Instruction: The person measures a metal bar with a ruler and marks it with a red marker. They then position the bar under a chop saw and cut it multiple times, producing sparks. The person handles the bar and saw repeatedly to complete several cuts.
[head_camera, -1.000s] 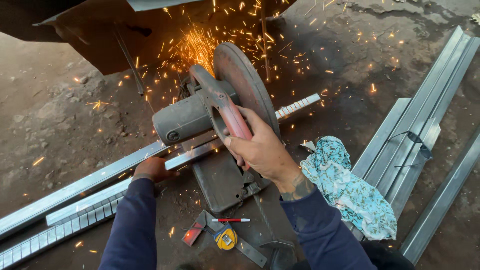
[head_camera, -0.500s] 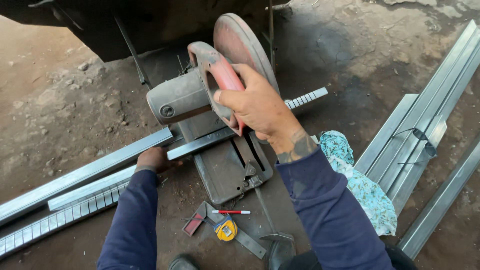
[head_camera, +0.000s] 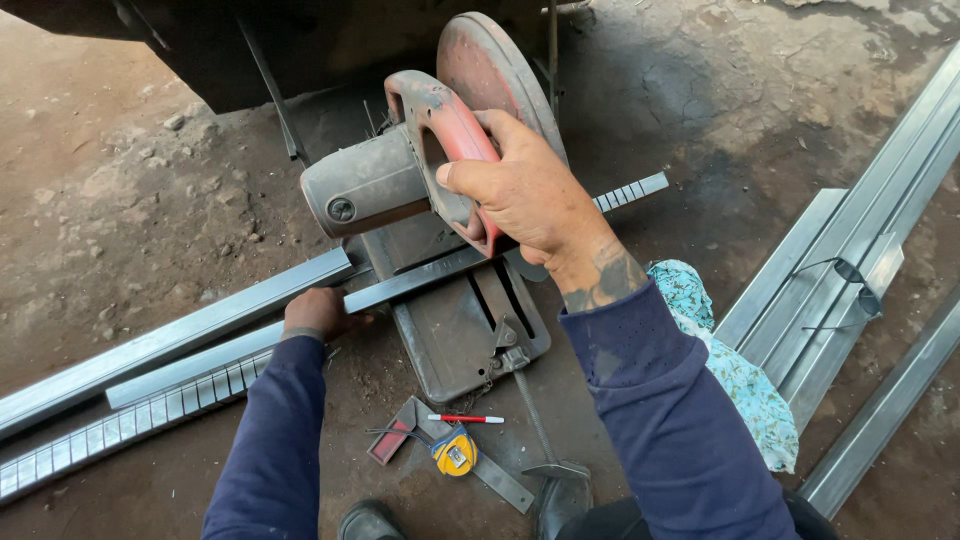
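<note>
The right hand (head_camera: 525, 190) is gripping the chop saw (head_camera: 400, 185) by its red handle; the left hand (head_camera: 315, 312) is clamping the stiff, likely sharp-edged steel channel (head_camera: 215, 345) beside the base.

We see a bare dirt floor (head_camera: 120, 190) — on it the chop saw's base (head_camera: 450, 340), long metal channels (head_camera: 170, 345), a yellow tape measure (head_camera: 455, 452), a red pencil (head_camera: 465, 419), a patterned cloth (head_camera: 740, 385) — more channels (head_camera: 860, 270) toward the right edge.

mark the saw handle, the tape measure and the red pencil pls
saw handle (head_camera: 455, 125), head view: on the red grip just above the right hand.
tape measure (head_camera: 455, 452), head view: on the middle of its yellow case.
red pencil (head_camera: 467, 419), head view: on the middle of its shaft.
</note>
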